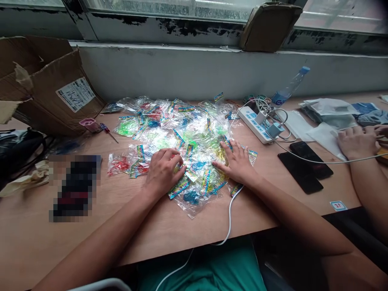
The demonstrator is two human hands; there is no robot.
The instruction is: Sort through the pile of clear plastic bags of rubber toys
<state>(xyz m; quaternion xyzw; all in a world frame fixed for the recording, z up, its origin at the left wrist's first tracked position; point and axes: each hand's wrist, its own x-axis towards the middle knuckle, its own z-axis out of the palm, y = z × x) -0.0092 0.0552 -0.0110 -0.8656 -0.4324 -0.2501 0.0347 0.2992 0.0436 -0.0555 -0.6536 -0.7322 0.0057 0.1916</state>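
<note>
Left grip (165, 173), right grip (238, 163) on packets (194, 141), power strip (256, 124)

Workshop, wood bench (194, 230), cardbd box (51, 89), pwr strip (254, 125)

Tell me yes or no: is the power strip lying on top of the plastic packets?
No, the power strip lies on the wooden table, right of the plastic packets.

Left hand (165, 173), right hand (238, 163) — palms down — on clear plastic packets (194, 137) (bright-labelled).
</note>
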